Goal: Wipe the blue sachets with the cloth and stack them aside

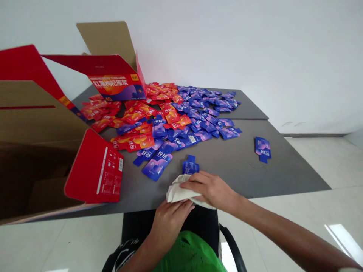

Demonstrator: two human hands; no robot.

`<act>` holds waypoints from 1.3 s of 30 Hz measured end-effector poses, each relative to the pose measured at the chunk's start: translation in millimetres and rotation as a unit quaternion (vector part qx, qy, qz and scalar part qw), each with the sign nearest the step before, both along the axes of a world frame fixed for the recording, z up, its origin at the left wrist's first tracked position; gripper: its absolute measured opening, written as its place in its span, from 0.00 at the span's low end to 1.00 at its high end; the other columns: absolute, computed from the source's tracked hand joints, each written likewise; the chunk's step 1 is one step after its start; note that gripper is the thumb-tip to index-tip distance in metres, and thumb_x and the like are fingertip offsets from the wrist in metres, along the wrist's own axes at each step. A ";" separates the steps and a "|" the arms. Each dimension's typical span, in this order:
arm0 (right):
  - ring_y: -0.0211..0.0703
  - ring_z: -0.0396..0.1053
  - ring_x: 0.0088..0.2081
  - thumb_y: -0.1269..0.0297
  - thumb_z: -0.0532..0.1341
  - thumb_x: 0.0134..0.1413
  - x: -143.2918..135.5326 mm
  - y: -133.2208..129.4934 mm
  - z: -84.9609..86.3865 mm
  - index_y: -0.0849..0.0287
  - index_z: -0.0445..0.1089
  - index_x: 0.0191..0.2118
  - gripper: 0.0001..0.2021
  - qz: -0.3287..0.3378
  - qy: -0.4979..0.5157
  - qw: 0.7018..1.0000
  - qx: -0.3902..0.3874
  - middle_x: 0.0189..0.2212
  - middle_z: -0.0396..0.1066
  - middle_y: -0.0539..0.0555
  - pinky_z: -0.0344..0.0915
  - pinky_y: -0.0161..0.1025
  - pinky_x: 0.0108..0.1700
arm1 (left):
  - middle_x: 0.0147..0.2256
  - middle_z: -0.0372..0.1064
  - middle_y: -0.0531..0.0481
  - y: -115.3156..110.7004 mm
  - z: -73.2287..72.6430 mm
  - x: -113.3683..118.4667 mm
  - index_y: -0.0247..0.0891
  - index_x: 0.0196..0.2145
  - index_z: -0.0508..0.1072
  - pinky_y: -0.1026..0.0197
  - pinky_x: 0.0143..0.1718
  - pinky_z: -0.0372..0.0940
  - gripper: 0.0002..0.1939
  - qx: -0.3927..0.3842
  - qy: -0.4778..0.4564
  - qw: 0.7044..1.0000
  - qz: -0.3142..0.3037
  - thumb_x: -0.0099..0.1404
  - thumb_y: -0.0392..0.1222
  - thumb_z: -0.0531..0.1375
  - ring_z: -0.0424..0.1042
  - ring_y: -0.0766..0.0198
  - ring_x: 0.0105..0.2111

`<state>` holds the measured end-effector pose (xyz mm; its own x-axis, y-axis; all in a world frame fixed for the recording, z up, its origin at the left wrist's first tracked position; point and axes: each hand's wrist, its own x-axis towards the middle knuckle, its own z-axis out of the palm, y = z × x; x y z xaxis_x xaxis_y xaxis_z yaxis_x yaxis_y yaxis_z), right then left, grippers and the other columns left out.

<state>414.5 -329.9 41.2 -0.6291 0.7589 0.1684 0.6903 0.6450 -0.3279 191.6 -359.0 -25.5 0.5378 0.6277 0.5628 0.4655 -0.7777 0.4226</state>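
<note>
Two open cartons crowd the worktop's (227, 166) left side: near carton (109, 170) blocks the left edge, far carton (121, 85) sits behind it. Loose heap of red pouches (140, 141) and blue pouches (198, 115) fills the middle beyond the hands; lone blue pouch (263, 147) off right, tab toward the person. White cloth (179, 189) at worktop's near edge, bunched, long axis roughly left-right, right end angled nearer. Covered pouch (189, 166), blue, just past the cloth, near part hidden by it, tab pointing away, long axis about front-to-back. Right hand (208, 187): grip closed over cloth. Left hand (173, 216): against cloth's near side, grip can't be told.
</note>
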 end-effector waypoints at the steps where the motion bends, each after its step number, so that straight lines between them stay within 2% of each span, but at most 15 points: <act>1: 0.45 0.72 0.48 0.54 0.57 0.72 1.1 4.8 -5.8 0.50 0.71 0.62 0.18 -0.011 0.004 1.000 -0.004 0.48 0.75 0.56 0.71 0.38 0.51 | 0.44 0.83 0.51 0.2 0.3 -0.3 0.39 0.47 0.79 0.54 0.51 0.77 0.09 -0.001 0.000 1.000 -0.003 0.76 0.39 0.58 0.83 0.60 0.42; 4: 0.45 0.73 0.48 0.55 0.59 0.72 14.6 42.9 -15.4 0.50 0.72 0.62 0.18 -0.076 -0.005 0.997 0.020 0.48 0.74 0.56 0.71 0.39 0.50 | 0.51 0.80 0.49 1.2 1.6 -0.3 0.38 0.50 0.78 0.52 0.57 0.75 0.10 0.003 -0.005 1.000 -0.017 0.76 0.38 0.59 0.80 0.58 0.50; 8: 0.48 0.73 0.47 0.57 0.62 0.70 31.9 86.1 -2.0 0.51 0.75 0.59 0.16 -0.138 -0.051 0.987 0.064 0.46 0.75 0.57 0.72 0.39 0.47 | 0.51 0.80 0.50 1.8 2.0 0.9 0.39 0.49 0.79 0.52 0.56 0.75 0.09 0.000 -0.010 1.000 -0.014 0.75 0.38 0.60 0.80 0.59 0.50; 10: 0.49 0.73 0.48 0.59 0.61 0.70 29.9 79.5 9.8 0.51 0.74 0.60 0.17 -0.143 -0.042 0.985 0.084 0.47 0.74 0.58 0.71 0.40 0.49 | 0.51 0.80 0.50 1.4 1.4 1.2 0.39 0.49 0.79 0.52 0.56 0.75 0.09 -0.003 -0.012 1.000 -0.010 0.74 0.38 0.61 0.80 0.58 0.50; 13: 0.48 0.72 0.49 0.58 0.58 0.73 13.9 38.6 18.3 0.52 0.69 0.64 0.19 -0.102 -0.009 0.991 0.082 0.50 0.74 0.59 0.70 0.42 0.51 | 0.50 0.81 0.50 0.3 0.6 1.1 0.40 0.48 0.79 0.52 0.56 0.75 0.09 -0.006 -0.007 1.000 -0.009 0.75 0.38 0.60 0.81 0.58 0.49; 15: 0.47 0.72 0.47 0.55 0.58 0.72 1.3 9.5 13.5 0.52 0.69 0.64 0.20 -0.029 -0.010 0.998 0.050 0.48 0.74 0.57 0.71 0.40 0.49 | 0.44 0.83 0.51 -0.1 0.4 0.6 0.40 0.45 0.80 0.54 0.51 0.78 0.08 -0.009 0.004 1.000 0.001 0.75 0.39 0.59 0.83 0.59 0.42; 17: 0.46 0.72 0.47 0.54 0.58 0.72 -6.2 -4.6 2.4 0.51 0.70 0.63 0.19 0.001 -0.013 1.000 0.016 0.47 0.75 0.57 0.71 0.39 0.49 | 0.39 0.83 0.51 0.1 0.9 0.2 0.40 0.43 0.80 0.56 0.46 0.79 0.09 -0.012 0.012 1.000 0.007 0.76 0.39 0.58 0.83 0.60 0.36; 19: 0.44 0.72 0.48 0.54 0.59 0.71 -5.8 2.8 -10.2 0.51 0.71 0.62 0.19 -0.017 -0.005 1.000 0.000 0.48 0.75 0.56 0.71 0.38 0.50 | 0.41 0.83 0.51 0.9 1.5 0.1 0.40 0.44 0.80 0.55 0.48 0.78 0.09 -0.012 0.008 1.000 0.001 0.76 0.39 0.59 0.83 0.59 0.40; 22: 0.45 0.73 0.48 0.55 0.59 0.72 7.0 44.2 -19.3 0.50 0.72 0.62 0.18 -0.069 -0.010 0.997 0.022 0.48 0.74 0.57 0.71 0.38 0.49 | 0.49 0.81 0.49 2.1 2.0 0.4 0.39 0.48 0.79 0.52 0.56 0.75 0.09 -0.009 -0.012 1.000 -0.014 0.75 0.38 0.60 0.81 0.58 0.49; 26: 0.48 0.73 0.47 0.57 0.61 0.70 23.1 88.9 -2.6 0.51 0.73 0.61 0.18 -0.141 -0.074 0.986 0.058 0.47 0.74 0.57 0.71 0.37 0.45 | 0.50 0.81 0.50 2.2 0.5 1.3 0.39 0.48 0.79 0.52 0.56 0.75 0.08 -0.012 -0.021 1.000 -0.012 0.74 0.38 0.61 0.81 0.58 0.49; 28: 0.48 0.73 0.48 0.58 0.61 0.71 21.9 82.2 10.2 0.51 0.72 0.62 0.18 -0.156 -0.072 0.982 0.077 0.48 0.74 0.58 0.71 0.38 0.45 | 0.50 0.81 0.49 1.8 -0.3 1.9 0.39 0.48 0.79 0.52 0.56 0.76 0.08 -0.011 -0.026 1.000 -0.010 0.74 0.38 0.61 0.81 0.58 0.49; 30: 0.48 0.73 0.49 0.58 0.59 0.72 13.9 56.8 17.4 0.51 0.70 0.64 0.19 -0.139 -0.042 0.985 0.091 0.49 0.74 0.58 0.71 0.39 0.47 | 0.50 0.81 0.49 1.0 -0.4 2.2 0.39 0.48 0.79 0.51 0.56 0.75 0.08 -0.012 -0.028 1.000 -0.009 0.75 0.38 0.60 0.81 0.58 0.49; 34: 0.46 0.72 0.48 0.55 0.59 0.71 -5.4 3.8 5.9 0.51 0.70 0.64 0.20 -0.023 -0.024 0.999 0.038 0.47 0.75 0.57 0.71 0.38 0.48 | 0.42 0.83 0.50 -0.2 1.8 1.4 0.40 0.45 0.80 0.54 0.52 0.77 0.08 -0.031 -0.013 0.999 0.001 0.75 0.39 0.59 0.83 0.59 0.40; 36: 0.44 0.73 0.47 0.54 0.59 0.71 -6.6 3.1 -6.5 0.51 0.71 0.62 0.19 -0.019 -0.015 1.000 0.010 0.47 0.75 0.56 0.72 0.38 0.49 | 0.42 0.83 0.50 0.0 2.9 1.0 0.40 0.44 0.80 0.54 0.51 0.78 0.08 -0.036 -0.011 0.999 0.000 0.75 0.39 0.59 0.83 0.59 0.40; 39: 0.45 0.73 0.48 0.55 0.60 0.71 5.6 38.9 -16.8 0.50 0.71 0.62 0.19 -0.083 -0.016 0.996 0.013 0.48 0.74 0.57 0.72 0.38 0.49 | 0.48 0.81 0.49 0.8 2.9 0.9 0.39 0.47 0.79 0.51 0.56 0.76 0.08 -0.024 -0.017 0.999 -0.011 0.74 0.38 0.60 0.81 0.57 0.48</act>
